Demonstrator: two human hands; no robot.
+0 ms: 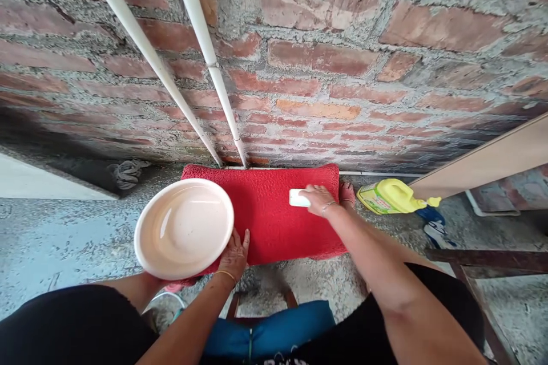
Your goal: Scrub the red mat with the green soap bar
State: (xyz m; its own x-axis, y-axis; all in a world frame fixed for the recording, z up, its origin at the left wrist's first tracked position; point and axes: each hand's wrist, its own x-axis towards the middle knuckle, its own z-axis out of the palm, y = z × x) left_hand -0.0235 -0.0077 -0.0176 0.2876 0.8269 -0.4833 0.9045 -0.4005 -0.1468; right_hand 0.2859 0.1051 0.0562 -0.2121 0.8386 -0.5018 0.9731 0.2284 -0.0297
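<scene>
A red textured cloth (274,222) covers a low surface in front of me. A pale round basin (143,222) rests on its left part, apparently with clear liquid inside. Beside the basin's right rim, my left hand (234,255) lies on the front edge of the cloth with its fingers apart. Over the right half of the cloth, my right hand (317,199) grips a white rectangular block (298,198). The frame does not show whether that block is soap or a brush. It looks to be against or just above the cloth.
A brick wall (308,63) with two white pipes (201,28) rises behind the cloth. A yellow jug (391,195) lies right of it on the concrete floor. Grey rags (128,174) sit at left. Below are a blue cushion (274,328) and part of a bucket (165,302).
</scene>
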